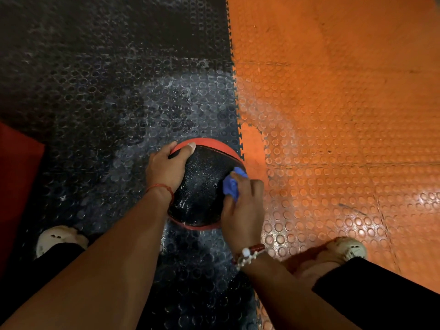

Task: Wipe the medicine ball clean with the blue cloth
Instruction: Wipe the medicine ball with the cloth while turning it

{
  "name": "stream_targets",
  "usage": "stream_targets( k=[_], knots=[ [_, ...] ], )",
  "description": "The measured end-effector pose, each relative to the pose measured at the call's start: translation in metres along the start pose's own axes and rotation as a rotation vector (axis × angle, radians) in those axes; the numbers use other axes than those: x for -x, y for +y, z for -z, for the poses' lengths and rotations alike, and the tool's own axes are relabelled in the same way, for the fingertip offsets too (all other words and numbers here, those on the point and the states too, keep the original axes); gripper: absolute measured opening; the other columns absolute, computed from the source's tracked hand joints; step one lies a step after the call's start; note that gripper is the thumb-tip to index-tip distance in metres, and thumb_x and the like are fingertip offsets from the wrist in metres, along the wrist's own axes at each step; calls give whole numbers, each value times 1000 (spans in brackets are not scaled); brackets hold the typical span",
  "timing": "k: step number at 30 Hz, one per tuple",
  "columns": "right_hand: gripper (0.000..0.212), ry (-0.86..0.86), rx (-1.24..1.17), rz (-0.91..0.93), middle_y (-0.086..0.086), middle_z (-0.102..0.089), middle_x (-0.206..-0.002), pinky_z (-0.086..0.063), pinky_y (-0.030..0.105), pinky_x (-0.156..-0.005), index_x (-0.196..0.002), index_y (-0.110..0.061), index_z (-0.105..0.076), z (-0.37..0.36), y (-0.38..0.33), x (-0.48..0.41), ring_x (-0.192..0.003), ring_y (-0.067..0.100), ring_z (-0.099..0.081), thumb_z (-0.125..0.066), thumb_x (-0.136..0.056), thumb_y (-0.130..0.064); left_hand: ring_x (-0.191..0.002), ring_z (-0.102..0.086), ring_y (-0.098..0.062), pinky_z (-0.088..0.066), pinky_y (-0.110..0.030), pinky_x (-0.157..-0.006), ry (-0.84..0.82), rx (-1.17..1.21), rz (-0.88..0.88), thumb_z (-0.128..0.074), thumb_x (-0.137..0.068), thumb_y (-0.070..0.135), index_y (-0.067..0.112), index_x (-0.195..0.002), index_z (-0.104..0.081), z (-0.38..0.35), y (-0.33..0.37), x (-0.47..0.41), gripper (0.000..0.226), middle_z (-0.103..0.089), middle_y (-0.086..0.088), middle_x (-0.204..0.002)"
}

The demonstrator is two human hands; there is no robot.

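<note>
A black medicine ball (202,184) with red bands sits on the studded floor between my feet. Its textured black top looks wet and shiny. My left hand (166,167) grips the ball's upper left side, thumb over the red band. My right hand (242,208) presses a bunched blue cloth (233,184) against the ball's right side; most of the cloth is hidden under my fingers.
The floor is black studded matting (107,91) on the left, with pale smears, and orange studded matting (333,103) on the right, joined by an interlocking seam. A red pad (16,186) lies at the left edge. My shoes (57,236) (347,248) flank the ball.
</note>
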State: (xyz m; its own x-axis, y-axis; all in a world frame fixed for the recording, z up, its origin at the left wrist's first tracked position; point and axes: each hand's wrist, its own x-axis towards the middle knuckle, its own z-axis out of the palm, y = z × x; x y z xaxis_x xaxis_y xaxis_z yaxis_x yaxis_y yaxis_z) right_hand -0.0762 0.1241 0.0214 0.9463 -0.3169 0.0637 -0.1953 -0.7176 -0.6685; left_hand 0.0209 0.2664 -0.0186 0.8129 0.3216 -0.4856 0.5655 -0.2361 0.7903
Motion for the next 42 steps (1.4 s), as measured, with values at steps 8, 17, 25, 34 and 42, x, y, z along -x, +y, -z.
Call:
stream_targets(
  k=[8,17,25,34,42],
  knots=[
    [28,-23,23,-102,14,-48,-108,-27,27,-61,-114,-10,-55,1,16,-52,-85,32,-53,-49,-86,-9,-118,-56,-18,-43,-45,-105,24,26,38,-64,-52,84,42,-125,-59,-2,3,0,84,-55,8,-132],
    [42,-70,-47,41,7,-44,-115,-53,37,-70,-119,-30,-45,-2,1,0,-95,31,-56,-36,-79,-25,-102,-64,-20,-49,-43,-97,80,29,53,-64,-43,90,40,-109,-68,-1,9,-7,82,-63,5,-118],
    [52,-31,-4,96,11,-47,-106,-49,39,-65,-119,-20,-55,-7,-7,-38,-83,35,-54,-30,-74,-31,-136,-32,-20,-26,-31,-108,140,-217,-329,-62,-83,59,37,-141,-46,-3,0,36,65,-37,4,-148],
    [28,-39,3,-190,15,-48,-111,-31,29,-63,-116,-11,-53,-8,20,-86,-86,35,-53,-47,-89,-14,-137,-28,-20,-25,-37,-111,108,-217,-266,-56,-82,66,41,-142,-43,-2,10,21,66,-35,7,-149],
    [41,23,-109,74,12,-48,-107,-48,34,-69,-114,-18,-56,-15,-6,-28,-91,31,-55,-41,-76,-20,-136,-29,-21,-27,-38,-111,113,-242,-267,-57,-84,63,41,-142,-43,-2,13,18,63,-37,5,-148]
  ],
)
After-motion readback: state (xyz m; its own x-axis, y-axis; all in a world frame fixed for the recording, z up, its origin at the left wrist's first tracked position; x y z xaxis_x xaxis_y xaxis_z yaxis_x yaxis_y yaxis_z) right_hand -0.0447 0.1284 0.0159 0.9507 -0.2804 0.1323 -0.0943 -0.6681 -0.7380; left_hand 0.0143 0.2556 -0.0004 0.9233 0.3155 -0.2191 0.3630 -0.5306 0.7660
